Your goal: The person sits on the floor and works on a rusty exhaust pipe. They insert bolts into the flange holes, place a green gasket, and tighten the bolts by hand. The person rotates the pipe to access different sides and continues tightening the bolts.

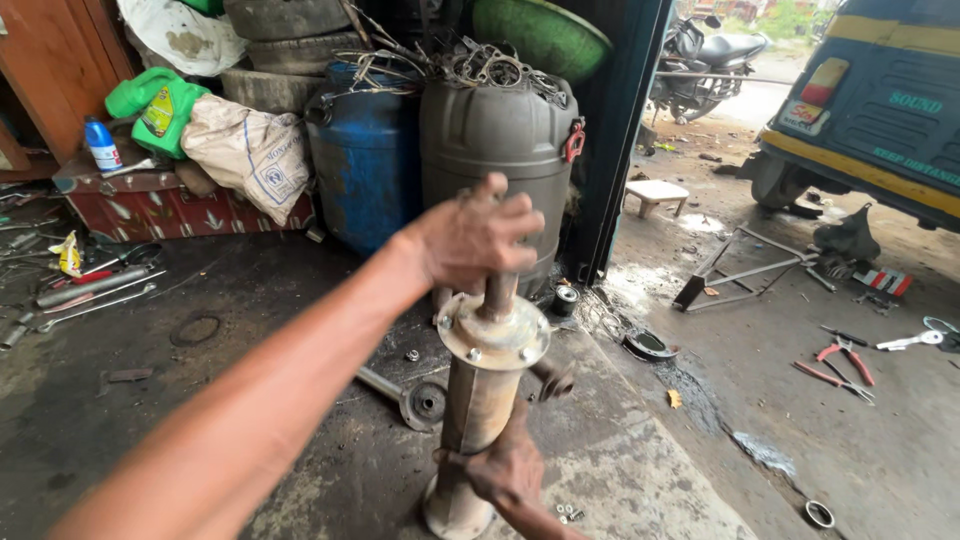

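Both hands, left hand [478, 238] and right hand [505, 468], grip the upright rusty flanged metal cylinder [483, 385].

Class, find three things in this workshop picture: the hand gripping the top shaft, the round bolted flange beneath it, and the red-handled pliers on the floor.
left hand [478, 235], head view, on the knuckles.
bolted flange [497, 337], head view, on its flat top face.
red-handled pliers [845, 357], head view, on the handles.
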